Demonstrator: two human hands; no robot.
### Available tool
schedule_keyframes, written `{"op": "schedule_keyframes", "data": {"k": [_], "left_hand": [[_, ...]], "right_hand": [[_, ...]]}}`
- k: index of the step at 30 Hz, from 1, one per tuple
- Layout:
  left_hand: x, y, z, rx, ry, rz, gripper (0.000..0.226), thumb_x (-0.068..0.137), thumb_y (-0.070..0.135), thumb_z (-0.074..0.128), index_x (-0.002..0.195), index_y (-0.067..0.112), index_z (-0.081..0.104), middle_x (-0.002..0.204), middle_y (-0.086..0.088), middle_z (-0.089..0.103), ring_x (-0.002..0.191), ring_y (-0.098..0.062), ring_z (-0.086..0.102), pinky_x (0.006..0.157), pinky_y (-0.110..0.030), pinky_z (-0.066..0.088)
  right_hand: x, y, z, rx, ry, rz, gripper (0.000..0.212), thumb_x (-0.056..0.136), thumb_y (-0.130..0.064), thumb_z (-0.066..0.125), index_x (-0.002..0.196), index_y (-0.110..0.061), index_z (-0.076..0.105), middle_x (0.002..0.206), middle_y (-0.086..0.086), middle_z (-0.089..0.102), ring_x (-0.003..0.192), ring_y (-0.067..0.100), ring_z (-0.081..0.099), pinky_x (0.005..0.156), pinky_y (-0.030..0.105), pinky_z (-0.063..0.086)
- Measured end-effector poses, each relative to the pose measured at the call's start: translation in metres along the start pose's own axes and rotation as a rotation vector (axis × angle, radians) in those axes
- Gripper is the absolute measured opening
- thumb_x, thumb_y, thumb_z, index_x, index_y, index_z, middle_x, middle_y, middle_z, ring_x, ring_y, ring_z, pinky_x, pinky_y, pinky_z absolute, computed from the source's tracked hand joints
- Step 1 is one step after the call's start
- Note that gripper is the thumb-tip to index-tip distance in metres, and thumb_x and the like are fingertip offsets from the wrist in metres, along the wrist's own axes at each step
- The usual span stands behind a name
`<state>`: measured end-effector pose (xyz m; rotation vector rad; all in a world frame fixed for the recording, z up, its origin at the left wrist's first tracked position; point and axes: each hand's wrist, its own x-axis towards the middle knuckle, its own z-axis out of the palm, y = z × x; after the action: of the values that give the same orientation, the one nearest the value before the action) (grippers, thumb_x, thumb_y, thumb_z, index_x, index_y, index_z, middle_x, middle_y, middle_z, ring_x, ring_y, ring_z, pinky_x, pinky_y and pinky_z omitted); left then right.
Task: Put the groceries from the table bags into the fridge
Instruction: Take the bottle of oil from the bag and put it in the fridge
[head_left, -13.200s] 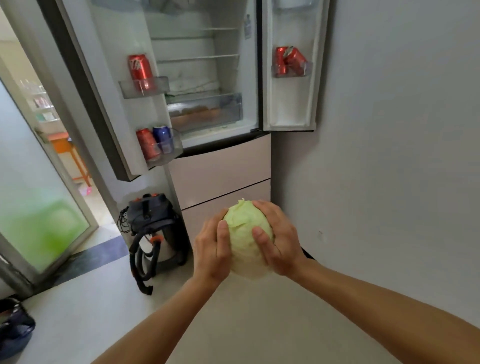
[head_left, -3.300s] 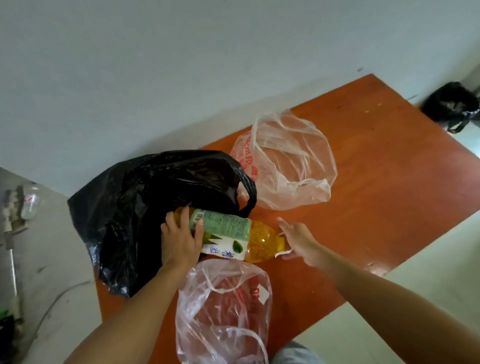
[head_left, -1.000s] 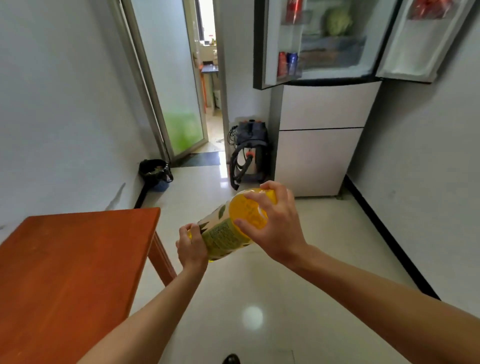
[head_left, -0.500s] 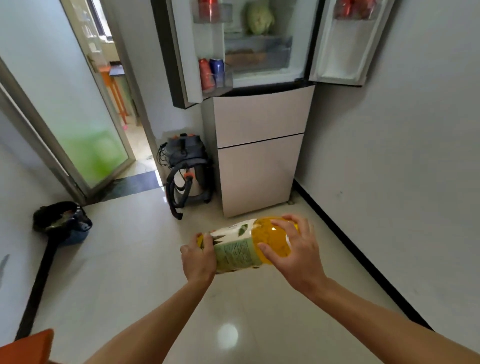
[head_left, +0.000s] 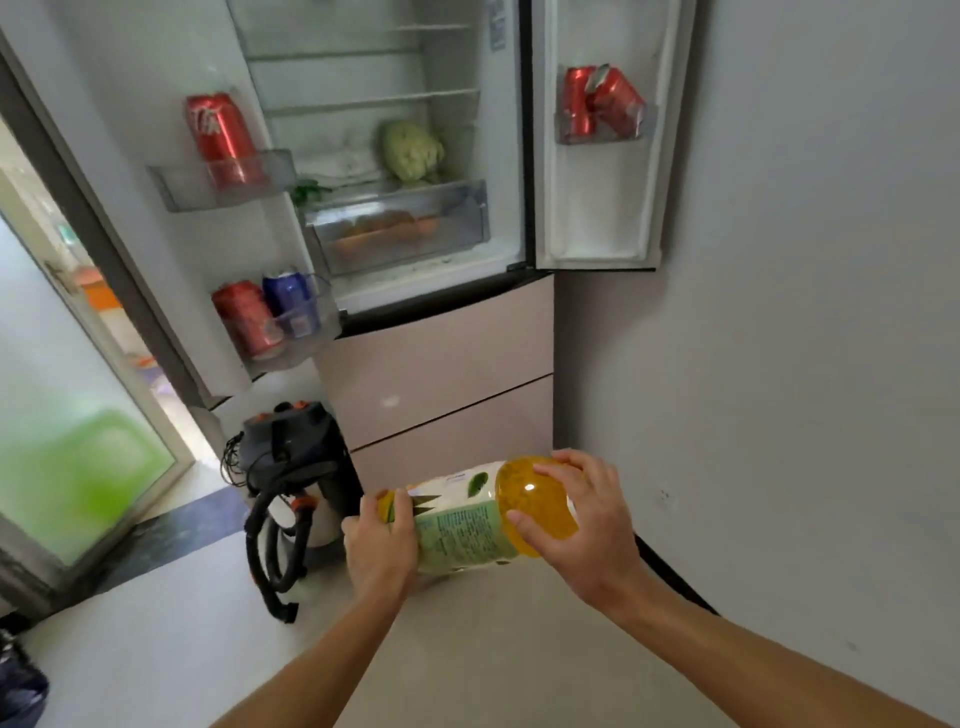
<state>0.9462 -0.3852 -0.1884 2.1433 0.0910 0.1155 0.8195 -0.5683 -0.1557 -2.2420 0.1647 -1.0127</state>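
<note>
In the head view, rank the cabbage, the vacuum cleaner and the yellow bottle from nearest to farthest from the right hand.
1. yellow bottle: gripped by the right hand itself.
2. vacuum cleaner: low and to the left, beside the fridge.
3. cabbage: up inside the fridge, above the clear drawer.

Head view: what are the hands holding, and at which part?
A bottle, sideways: the left hand grips its labelled end, the right hand its yellow end.

Soft daylight, slight blur, wide-angle edge distortion
</note>
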Motion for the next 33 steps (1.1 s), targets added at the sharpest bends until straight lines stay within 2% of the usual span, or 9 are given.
{"op": "schedule_keyframes", "data": {"k": [4,8,10,12,17,23,26,29,33], "left_hand": [[0.068,0.061,0.025,0.000,0.077,0.037,0.038,0.095,0.046,0.043,0.121,0.021,0.054,0.105,-0.009,0.043,0.092,-0.029,0.048,0.083,-0.038,0.038],[0.154,0.113,0.047,-0.055,0.139,0.129,0.053,0.087,0.058,0.040,0.120,0.020,0.055,0.107,-0.012,0.052,0.095,-0.030,0.055,0.086,-0.041,0.047],[0.197,0.140,0.055,-0.067,0.161,0.195,0.054,0.086,0.060,0.041,0.118,0.019,0.056,0.107,-0.013,0.056,0.094,-0.026,0.056,0.083,-0.036,0.047],[0.244,0.170,0.064,-0.052,0.174,0.239,0.044,0.092,0.051,0.045,0.122,0.019,0.054,0.111,-0.012,0.054,0.092,-0.023,0.053,0.081,-0.032,0.044],[0.359,0.244,0.081,-0.170,0.205,0.300,0.045,0.087,0.051,0.049,0.119,0.020,0.054,0.109,-0.011,0.056,0.097,-0.029,0.056,0.088,-0.044,0.049],[0.471,0.321,0.096,-0.227,0.245,0.367,0.039,0.084,0.045,0.056,0.113,0.019,0.057,0.110,-0.011,0.060,0.102,-0.029,0.057,0.092,-0.045,0.048],[0.519,0.345,0.109,-0.256,0.259,0.366,0.039,0.084,0.044,0.058,0.115,0.020,0.056,0.113,-0.009,0.058,0.103,-0.027,0.057,0.092,-0.043,0.049],[0.563,0.364,0.126,-0.283,0.291,0.373,0.038,0.087,0.039,0.060,0.118,0.017,0.056,0.115,-0.008,0.056,0.100,-0.021,0.054,0.087,-0.035,0.048],[0.617,0.379,0.145,-0.333,0.306,0.379,0.043,0.077,0.048,0.060,0.111,0.022,0.058,0.110,-0.007,0.061,0.098,-0.024,0.061,0.087,-0.045,0.054]], "right_hand": [[0.090,0.024,0.011,0.018,0.028,-0.043,0.054,0.073,-0.056,0.067,0.115,-0.023,0.065,0.120,-0.006,0.052,0.110,0.016,0.047,0.087,0.028,0.047],[0.177,0.044,0.032,0.026,0.096,-0.097,0.055,0.073,-0.056,0.066,0.116,-0.022,0.065,0.119,-0.011,0.047,0.111,0.014,0.045,0.090,0.016,0.036],[0.221,0.053,0.045,0.033,0.118,-0.112,0.057,0.073,-0.058,0.065,0.118,-0.024,0.063,0.120,-0.015,0.042,0.112,0.011,0.042,0.088,0.013,0.034],[0.265,0.061,0.061,0.046,0.148,-0.127,0.057,0.074,-0.059,0.065,0.120,-0.025,0.062,0.122,-0.015,0.042,0.115,0.009,0.040,0.089,0.015,0.036],[0.373,0.075,0.097,0.048,0.224,-0.139,0.058,0.074,-0.054,0.071,0.123,-0.026,0.058,0.126,-0.011,0.043,0.119,0.010,0.038,0.093,0.025,0.041],[0.477,0.096,0.136,0.042,0.201,-0.182,0.079,0.065,-0.051,0.082,0.133,-0.028,0.049,0.135,-0.006,0.038,0.126,0.014,0.035,0.098,0.020,0.035],[0.526,0.115,0.159,0.054,0.212,-0.201,0.077,0.067,-0.045,0.084,0.132,-0.024,0.051,0.135,-0.003,0.040,0.126,0.013,0.035,0.097,0.010,0.026],[0.572,0.137,0.183,0.087,0.227,-0.242,0.073,0.068,-0.043,0.084,0.131,-0.022,0.054,0.135,0.000,0.042,0.126,0.015,0.035,0.097,0.013,0.028],[0.628,0.166,0.214,0.122,0.229,-0.267,0.072,0.068,-0.042,0.084,0.130,-0.021,0.055,0.136,0.001,0.042,0.126,0.016,0.034,0.098,0.012,0.027]]}}
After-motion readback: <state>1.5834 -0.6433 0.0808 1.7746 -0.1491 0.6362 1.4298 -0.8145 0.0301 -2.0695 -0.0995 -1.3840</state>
